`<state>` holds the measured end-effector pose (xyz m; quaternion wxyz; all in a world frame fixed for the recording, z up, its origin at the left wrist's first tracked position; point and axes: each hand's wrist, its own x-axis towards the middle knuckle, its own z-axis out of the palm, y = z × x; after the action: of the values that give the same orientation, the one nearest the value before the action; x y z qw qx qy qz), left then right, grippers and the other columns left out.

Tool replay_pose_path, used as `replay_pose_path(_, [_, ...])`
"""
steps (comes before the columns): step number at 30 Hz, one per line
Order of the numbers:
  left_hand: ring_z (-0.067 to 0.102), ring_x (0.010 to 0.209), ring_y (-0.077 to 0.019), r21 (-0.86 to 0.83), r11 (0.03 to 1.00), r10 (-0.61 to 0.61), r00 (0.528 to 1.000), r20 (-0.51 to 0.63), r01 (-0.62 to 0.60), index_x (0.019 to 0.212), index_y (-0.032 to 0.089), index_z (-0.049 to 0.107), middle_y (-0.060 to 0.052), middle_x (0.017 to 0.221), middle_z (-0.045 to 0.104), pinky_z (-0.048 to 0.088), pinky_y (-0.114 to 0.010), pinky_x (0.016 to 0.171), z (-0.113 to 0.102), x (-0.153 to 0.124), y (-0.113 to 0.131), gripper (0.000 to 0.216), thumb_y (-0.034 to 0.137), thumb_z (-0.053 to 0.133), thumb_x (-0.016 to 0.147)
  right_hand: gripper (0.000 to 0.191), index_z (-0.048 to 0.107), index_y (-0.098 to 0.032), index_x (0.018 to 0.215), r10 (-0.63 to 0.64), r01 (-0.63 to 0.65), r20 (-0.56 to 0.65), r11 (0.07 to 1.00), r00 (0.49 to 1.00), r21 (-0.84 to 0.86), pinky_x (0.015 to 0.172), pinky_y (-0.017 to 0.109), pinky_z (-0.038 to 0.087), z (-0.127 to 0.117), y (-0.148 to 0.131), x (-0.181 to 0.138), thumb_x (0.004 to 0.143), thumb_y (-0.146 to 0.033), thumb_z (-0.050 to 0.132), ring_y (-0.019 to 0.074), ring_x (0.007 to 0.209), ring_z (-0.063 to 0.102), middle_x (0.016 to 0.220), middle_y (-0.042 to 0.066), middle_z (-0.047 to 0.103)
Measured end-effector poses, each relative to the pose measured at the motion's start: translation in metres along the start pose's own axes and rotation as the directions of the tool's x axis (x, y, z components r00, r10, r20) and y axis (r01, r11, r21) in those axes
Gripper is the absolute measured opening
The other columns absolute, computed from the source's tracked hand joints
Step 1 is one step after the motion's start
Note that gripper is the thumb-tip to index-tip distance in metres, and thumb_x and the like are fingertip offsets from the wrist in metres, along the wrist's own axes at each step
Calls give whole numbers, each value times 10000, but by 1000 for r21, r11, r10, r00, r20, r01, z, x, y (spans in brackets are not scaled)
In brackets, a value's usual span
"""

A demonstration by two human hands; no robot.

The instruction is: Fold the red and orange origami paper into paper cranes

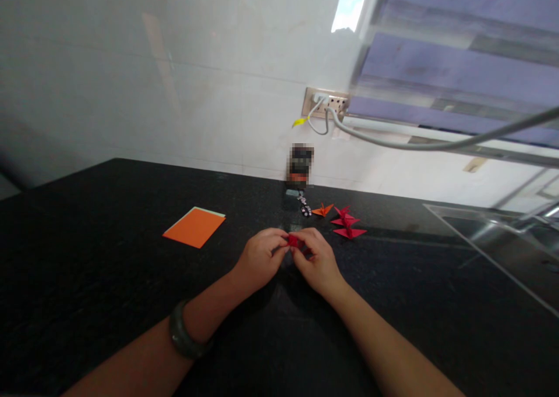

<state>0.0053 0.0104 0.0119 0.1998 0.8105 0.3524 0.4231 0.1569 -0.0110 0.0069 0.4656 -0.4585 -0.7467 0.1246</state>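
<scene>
Between my two hands is a small piece of folded red paper (293, 241), held just above the dark countertop. My left hand (264, 254) pinches its left side between thumb and fingers. On the other side my right hand (317, 258) grips it the same way. The fingers hide most of the paper, so its exact shape cannot be made out. To the right of my hands stand several finished paper cranes: an orange crane (323, 211) and red cranes, the nearest red crane (350, 233) with its wings spread.
A stack of orange square paper (194, 228) lies to the left. A phone (300, 165) leans on the wall, a beaded strap (304, 204) before it. A sink (493, 257) is at the right. A grey cable (393, 144) runs from the wall socket (325, 103).
</scene>
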Motion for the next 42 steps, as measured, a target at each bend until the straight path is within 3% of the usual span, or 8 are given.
replay_pose_path(10, [575, 764, -155, -47, 997, -68, 993, -91, 64, 686, 173, 632, -58, 796, 622, 454, -262, 699, 1, 0, 0, 81, 151, 556, 703, 35, 541, -179, 726, 98, -99, -45, 995, 994, -17, 542, 229, 420, 1, 0, -1, 725, -147, 526, 127, 645, 510, 741, 25, 535])
replay_pose_path(13, [569, 708, -145, -96, 987, -141, 986, -88, 132, 657, 168, 610, -40, 730, 607, 450, -245, 639, 2, 1, -1, 55, 166, 567, 692, 34, 545, -176, 734, 133, -133, -8, 991, 991, -6, 545, 223, 415, 2, 1, -2, 749, -171, 515, 124, 624, 519, 700, 17, 556])
replay_pose_path(16, [564, 640, -127, -254, 931, -287, 955, -68, 262, 693, 160, 573, -13, 679, 587, 445, -232, 589, 5, 2, -2, 34, 185, 584, 674, 71, 558, -172, 776, 143, -143, 18, 990, 990, 14, 543, 218, 410, 2, 2, -3, 780, -208, 497, 123, 605, 525, 683, 15, 573])
replay_pose_path(18, [554, 603, -116, -374, 864, -377, 925, -37, 337, 777, 153, 548, 8, 649, 569, 439, -225, 566, 7, 3, -2, 143, 184, 604, 649, 104, 562, -170, 782, 140, -140, 24, 990, 990, 17, 544, 218, 405, 2, 3, -3, 801, -226, 477, 124, 603, 525, 679, 17, 578])
replay_pose_path(21, [529, 567, -105, -464, 793, -414, 908, 67, 396, 884, 134, 546, 20, 622, 551, 430, -221, 545, 7, 5, -1, 264, 198, 614, 638, 138, 559, -169, 739, 132, -132, 19, 991, 991, 9, 552, 221, 398, 0, 3, -3, 813, -236, 464, 128, 603, 524, 655, 17, 573])
replay_pose_path(25, [528, 559, -107, -486, 737, -406, 882, 239, 470, 783, 113, 602, -12, 648, 581, 444, -237, 546, 7, 4, 0, 222, 315, 551, 707, 144, 557, -171, 732, 122, -123, 27, 992, 992, 33, 563, 222, 395, -2, 2, -2, 817, -236, 461, 126, 596, 518, 641, 10, 566])
replay_pose_path(33, [514, 495, -104, -343, 821, -417, 890, 185, 456, 580, 124, 571, 7, 513, 551, 394, -207, 485, 2, 2, 0, 280, 372, 556, 708, 205, 521, -176, 658, 89, -95, 64, 991, 994, 93, 557, 218, 370, 0, 0, -3, 831, -245, 435, 113, 572, 480, 600, -7, 517])
replay_pose_path(42, [462, 511, -88, -250, 933, -222, 961, 166, 259, 595, 116, 616, 12, 524, 527, 332, -189, 475, -3, 1, 5, 269, 310, 514, 751, 217, 522, -174, 714, 181, -211, 129, 934, 975, 287, 557, 226, 371, 0, -2, -4, 849, -302, 410, 110, 578, 467, 611, -13, 500])
